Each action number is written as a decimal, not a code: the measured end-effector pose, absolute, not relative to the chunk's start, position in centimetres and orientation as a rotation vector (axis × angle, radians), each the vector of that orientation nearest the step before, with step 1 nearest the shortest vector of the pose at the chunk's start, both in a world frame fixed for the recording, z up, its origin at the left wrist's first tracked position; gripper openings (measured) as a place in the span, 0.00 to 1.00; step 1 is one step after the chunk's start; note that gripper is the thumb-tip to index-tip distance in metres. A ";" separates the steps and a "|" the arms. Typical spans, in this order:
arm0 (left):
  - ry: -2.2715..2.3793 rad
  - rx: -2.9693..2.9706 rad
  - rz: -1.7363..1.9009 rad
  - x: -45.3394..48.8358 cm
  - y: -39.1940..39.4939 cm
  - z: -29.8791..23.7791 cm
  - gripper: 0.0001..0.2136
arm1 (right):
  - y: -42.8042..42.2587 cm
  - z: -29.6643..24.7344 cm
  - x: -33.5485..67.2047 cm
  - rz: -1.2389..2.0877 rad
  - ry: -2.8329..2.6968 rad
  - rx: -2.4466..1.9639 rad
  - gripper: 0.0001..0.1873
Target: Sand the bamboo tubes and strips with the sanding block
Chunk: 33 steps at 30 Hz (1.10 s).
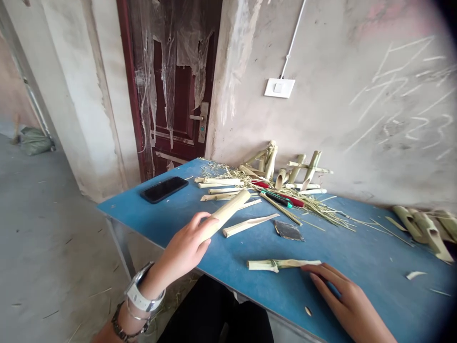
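Observation:
My left hand (185, 247) is wrapped round the near end of a pale round bamboo stick (230, 208), which points away over the blue table (360, 259). My right hand (344, 297) lies flat on the table with its fingers stretched out. Its fingertips touch the end of a split, greenish bamboo piece (280, 264) lying in front of me. A carved bamboo scoop (248, 225) lies between the two hands, just beyond the stick.
A black phone (164, 189) lies at the table's far left. A dark scrap of sandpaper (288, 230), red and green handled tools (282, 197), bamboo offcuts and shavings (321, 207) crowd the back. More cut bamboo pieces (424, 228) sit at the right. A dark red door (174, 81) stands behind.

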<state>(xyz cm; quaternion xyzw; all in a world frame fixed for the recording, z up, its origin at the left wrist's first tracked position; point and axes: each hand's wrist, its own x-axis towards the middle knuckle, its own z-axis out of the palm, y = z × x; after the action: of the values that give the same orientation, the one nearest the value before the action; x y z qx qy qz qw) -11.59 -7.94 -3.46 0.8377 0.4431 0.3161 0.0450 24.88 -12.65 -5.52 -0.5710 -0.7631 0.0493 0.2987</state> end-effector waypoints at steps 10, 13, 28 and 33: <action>1.361 2.539 0.895 -11.9 -7.1 -3.2 0.19 | -13.3 -4.9 23.9 0.244 -1.957 -1.560 0.17; 1.382 2.584 0.957 -11.8 -7.6 -3.5 0.17 | -13.3 -4.8 23.7 0.275 -1.954 -1.554 0.17; 1.501 2.673 0.840 -11.4 -8.5 -3.5 0.15 | -13.5 -4.6 23.7 0.327 -1.965 -1.557 0.17; 1.497 2.694 0.828 -11.7 -8.4 -3.6 0.13 | -13.5 -4.6 23.6 0.333 -1.953 -1.564 0.17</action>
<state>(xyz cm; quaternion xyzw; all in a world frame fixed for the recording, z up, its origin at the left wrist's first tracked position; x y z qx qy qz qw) -11.67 -8.39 -3.56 0.8439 0.4691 0.2592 -0.0249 23.65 -13.53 -4.61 -0.5904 -0.7371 0.1256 0.3039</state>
